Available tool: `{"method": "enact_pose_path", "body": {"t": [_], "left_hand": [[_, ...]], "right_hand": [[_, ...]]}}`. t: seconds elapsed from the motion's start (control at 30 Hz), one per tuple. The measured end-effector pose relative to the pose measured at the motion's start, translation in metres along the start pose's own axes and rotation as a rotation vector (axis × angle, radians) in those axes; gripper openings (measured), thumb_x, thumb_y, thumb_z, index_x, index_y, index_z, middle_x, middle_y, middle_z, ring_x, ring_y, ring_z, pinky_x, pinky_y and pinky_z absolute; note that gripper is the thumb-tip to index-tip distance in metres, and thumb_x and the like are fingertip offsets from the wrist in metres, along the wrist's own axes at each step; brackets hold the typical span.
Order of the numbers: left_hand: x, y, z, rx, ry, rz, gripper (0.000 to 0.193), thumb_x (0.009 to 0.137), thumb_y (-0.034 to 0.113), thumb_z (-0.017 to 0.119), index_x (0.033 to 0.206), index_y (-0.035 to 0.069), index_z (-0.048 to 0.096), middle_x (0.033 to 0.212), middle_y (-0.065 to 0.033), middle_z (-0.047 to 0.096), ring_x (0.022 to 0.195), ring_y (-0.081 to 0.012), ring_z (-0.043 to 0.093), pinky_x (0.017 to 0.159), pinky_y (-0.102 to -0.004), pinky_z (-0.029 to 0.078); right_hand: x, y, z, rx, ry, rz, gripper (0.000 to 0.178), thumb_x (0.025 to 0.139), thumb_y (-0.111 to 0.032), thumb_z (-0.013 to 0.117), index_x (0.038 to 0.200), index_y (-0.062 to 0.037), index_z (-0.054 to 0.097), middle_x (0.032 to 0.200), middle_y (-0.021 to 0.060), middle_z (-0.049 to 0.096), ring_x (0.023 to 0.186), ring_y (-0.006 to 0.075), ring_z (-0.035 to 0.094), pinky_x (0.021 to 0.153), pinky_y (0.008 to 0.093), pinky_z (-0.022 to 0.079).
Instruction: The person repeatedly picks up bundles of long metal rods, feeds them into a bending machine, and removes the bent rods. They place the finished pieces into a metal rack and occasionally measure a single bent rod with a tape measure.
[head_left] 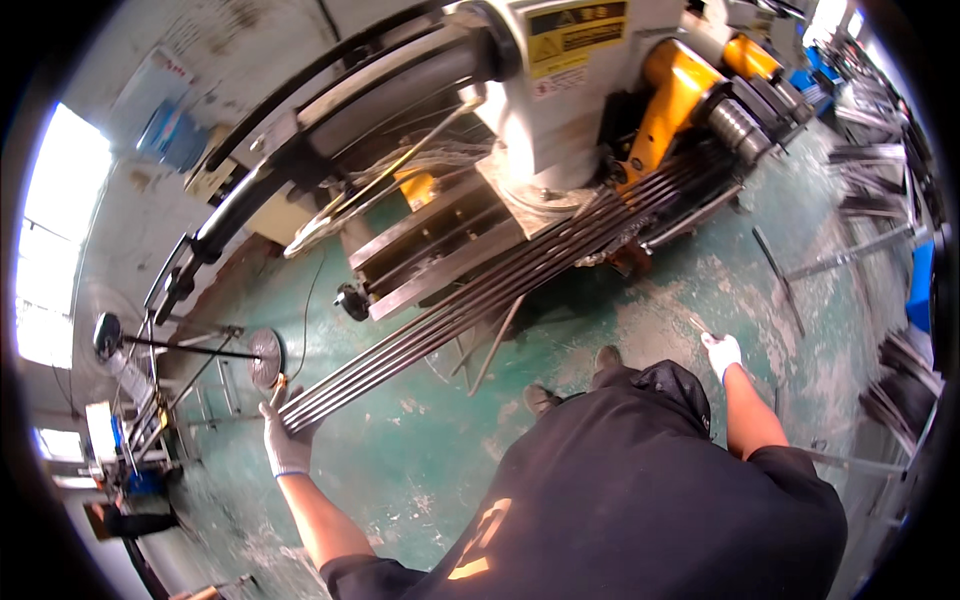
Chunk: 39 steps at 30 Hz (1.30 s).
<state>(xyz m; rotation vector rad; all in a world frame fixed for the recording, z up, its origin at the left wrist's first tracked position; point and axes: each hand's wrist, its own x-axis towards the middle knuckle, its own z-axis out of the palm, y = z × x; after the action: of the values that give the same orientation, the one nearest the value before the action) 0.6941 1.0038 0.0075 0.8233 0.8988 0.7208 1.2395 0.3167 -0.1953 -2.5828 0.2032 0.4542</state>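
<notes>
Several long, thin metal bars [400,352] lie side by side and slant from the lower left up to the machine. My left hand [287,440], in a white glove, is closed round their near left ends, with the thumb raised beside them. The far ends run in under the orange parts of the machine. Out to the right, my right hand [724,354], also gloved in white, is held away from the bars. Its fingers are closed on a short, thin, pale piece [698,322], too small to name.
A white and orange machine [560,110] with a steel vise-like bed [440,250] stands ahead. A black arm [240,205] reaches left from it. A round fan-like disc [266,358] stands at left. Metal stock lies on racks [890,395] at far right. The green floor [390,470] is worn.
</notes>
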Motion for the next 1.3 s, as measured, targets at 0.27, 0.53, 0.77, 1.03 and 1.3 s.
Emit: {"method": "enact_pose_path", "body": {"t": [0.27, 0.53, 0.77, 1.03, 1.3], "left_hand": [[0.001, -0.003, 0.012, -0.072, 0.216, 0.086, 0.077, 0.108, 0.067, 0.038, 0.146, 0.002, 0.055, 0.137, -0.0209, 0.066, 0.126, -0.0378, 0.062, 0.106, -0.0592, 0.051], [-0.043, -0.168, 0.078, -0.588, 0.654, 0.136, 0.088, 0.107, 0.064, 0.041, 0.166, 0.001, 0.022, 0.174, -0.0174, 0.025, 0.16, -0.0345, 0.025, 0.131, -0.0517, 0.021], [-0.017, -0.458, 0.215, -0.541, -0.381, -0.287, 0.072, 0.107, 0.06, 0.043, 0.148, 0.002, 0.045, 0.153, -0.0141, 0.051, 0.14, -0.0262, 0.049, 0.12, -0.0521, 0.035], [0.005, -0.466, 0.414, -0.084, -0.249, -0.379, 0.019, 0.098, 0.022, 0.059, 0.112, 0.016, 0.07, 0.102, -0.0042, 0.07, 0.108, -0.0262, 0.064, 0.106, -0.049, 0.047], [0.013, -0.425, 0.454, 1.082, -0.361, 0.018, 0.038, 0.088, 0.01, 0.066, 0.126, 0.009, 0.067, 0.116, -0.0115, 0.071, 0.105, -0.0234, 0.066, 0.093, -0.0399, 0.052]], "right_hand": [[0.068, 0.07, 0.004, -0.071, -0.192, 0.052, 0.061, 0.093, -0.048, 0.076, 0.114, 0.0095, 0.072, 0.107, 0.029, 0.075, 0.108, 0.0402, 0.072, 0.094, 0.0446, 0.054], [0.176, 0.048, -0.039, -0.076, -0.245, 0.04, 0.039, 0.096, -0.04, 0.073, 0.088, -0.0018, 0.08, 0.079, 0.0131, 0.075, 0.07, 0.023, 0.068, 0.073, 0.0397, 0.054], [0.344, -0.012, -0.063, -0.543, -0.47, -0.21, 0.048, 0.096, -0.05, 0.066, 0.109, -0.0057, 0.079, 0.108, 0.0192, 0.077, 0.106, 0.0384, 0.072, 0.093, 0.045, 0.055], [0.406, -0.04, -0.121, -0.081, -0.367, -0.108, 0.045, 0.096, -0.046, 0.066, 0.114, -0.007, 0.079, 0.107, 0.0201, 0.078, 0.104, 0.0376, 0.074, 0.092, 0.0455, 0.056], [0.308, 0.127, -0.138, -0.436, -0.428, 0.018, 0.052, 0.1, -0.049, 0.051, 0.117, -0.0067, 0.078, 0.123, 0.0258, 0.071, 0.118, 0.0438, 0.067, 0.103, 0.0488, 0.053]]}}
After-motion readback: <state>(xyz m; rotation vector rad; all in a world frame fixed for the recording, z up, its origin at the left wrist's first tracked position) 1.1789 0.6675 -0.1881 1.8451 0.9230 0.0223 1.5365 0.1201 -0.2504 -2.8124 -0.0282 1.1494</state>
